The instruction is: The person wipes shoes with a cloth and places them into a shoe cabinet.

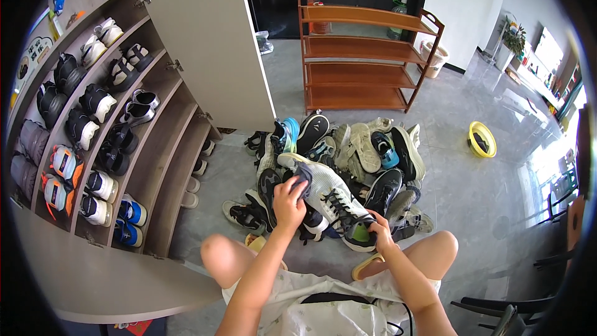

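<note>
A white sneaker (328, 190) with black laces and a green insole lies slantwise in front of me, its toe pointing away to the left. My right hand (381, 231) grips it at the heel collar. My left hand (290, 204) is closed on a dark grey cloth (303, 175), which touches the side of the sneaker near the toe. Under and around the sneaker spreads a heap of mixed shoes, among them a black sneaker with a white sole (407, 154), a blue-and-white one (286, 135) and a pale one (364, 148).
At the left, an open shoe cabinet (163, 143) holds several pairs on slanting shelves; its door (205, 43) stands open. A brown wooden rack (360, 74) with bare shelves stands beyond the heap. A yellow basin (490, 141) with something dark inside sits right. Dark chairs (510, 305) stand lower right.
</note>
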The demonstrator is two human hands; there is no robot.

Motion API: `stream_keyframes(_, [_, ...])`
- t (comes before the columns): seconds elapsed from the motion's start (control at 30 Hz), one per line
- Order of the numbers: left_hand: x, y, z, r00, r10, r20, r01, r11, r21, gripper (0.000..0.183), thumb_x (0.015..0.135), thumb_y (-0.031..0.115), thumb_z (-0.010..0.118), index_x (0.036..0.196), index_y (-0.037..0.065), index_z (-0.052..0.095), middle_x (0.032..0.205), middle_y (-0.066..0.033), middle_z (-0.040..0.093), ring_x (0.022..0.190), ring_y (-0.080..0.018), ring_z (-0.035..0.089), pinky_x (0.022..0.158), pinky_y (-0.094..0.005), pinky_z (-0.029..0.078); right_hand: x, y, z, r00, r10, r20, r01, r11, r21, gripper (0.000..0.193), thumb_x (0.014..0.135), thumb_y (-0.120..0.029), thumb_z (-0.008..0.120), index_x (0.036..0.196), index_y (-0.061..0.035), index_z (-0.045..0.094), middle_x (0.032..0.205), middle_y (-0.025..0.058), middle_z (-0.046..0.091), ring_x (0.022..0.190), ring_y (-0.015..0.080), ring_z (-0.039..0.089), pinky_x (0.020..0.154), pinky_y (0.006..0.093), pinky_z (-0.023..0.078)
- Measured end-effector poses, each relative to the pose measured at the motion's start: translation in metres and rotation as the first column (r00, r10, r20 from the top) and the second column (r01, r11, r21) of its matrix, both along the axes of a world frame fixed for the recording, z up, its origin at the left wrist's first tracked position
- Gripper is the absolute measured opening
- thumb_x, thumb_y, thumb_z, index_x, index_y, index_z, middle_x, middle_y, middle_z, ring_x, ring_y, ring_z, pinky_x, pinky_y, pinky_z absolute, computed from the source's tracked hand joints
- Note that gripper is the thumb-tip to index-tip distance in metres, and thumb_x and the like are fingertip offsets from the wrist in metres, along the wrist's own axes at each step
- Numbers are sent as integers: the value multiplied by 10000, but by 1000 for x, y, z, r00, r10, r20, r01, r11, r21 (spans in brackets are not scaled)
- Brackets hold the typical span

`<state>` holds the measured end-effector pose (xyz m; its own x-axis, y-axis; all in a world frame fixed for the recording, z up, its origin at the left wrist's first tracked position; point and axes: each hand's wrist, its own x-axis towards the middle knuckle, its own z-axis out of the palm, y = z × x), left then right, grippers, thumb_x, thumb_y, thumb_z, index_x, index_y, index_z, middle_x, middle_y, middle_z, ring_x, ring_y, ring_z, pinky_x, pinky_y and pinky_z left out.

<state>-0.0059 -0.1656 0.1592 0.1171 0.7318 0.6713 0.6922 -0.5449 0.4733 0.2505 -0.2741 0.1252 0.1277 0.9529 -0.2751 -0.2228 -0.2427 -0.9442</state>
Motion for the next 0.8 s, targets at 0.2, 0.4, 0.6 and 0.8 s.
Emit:
stream_keyframes(0.2, [45,-48,-20,932,-338,131,358,914,-189,464,667,-48,570,1078,130,691,1184,-65,603,1000,-327,541,895,-401,468,2,6,-26,843,-326,-427,119,889,-442,525,662,-72,483,1174,-76,600,1069,92,620,973,249,594,901,338,477])
stream_keyframes(0.4, [36,-15,-33,985,-124,120,141,979,-144,456,658,-58,548,1065,86,694,1158,-98,612,983,-347,546,871,-422,471,7,19,-43,778,-264,-570,-34,888,-459,447,695,-181,516,1095,-20,633,1062,157,680,991,303,638,944,397,488])
stream_keyframes(0.6, [82,-48,-50,920,-361,152,386,902,-191,488,662,-17,583,1113,129,701,1164,-114,609,1004,-334,552,884,-401,471,12,44,-39,757,-280,-590,-5,901,-434,494,817,-404,489,1130,-58,652,1137,128,678,1030,307,636,975,432,467])
stream_keyframes(0.8, [106,-51,-57,886,-389,253,444,869,-217,511,649,-52,608,1114,136,705,1168,-117,608,1011,-326,556,896,-386,465,27,56,-55,779,-317,-541,81,906,-416,622,943,-637,363,1282,-160,574,1230,57,640,1120,251,606,974,431,454])
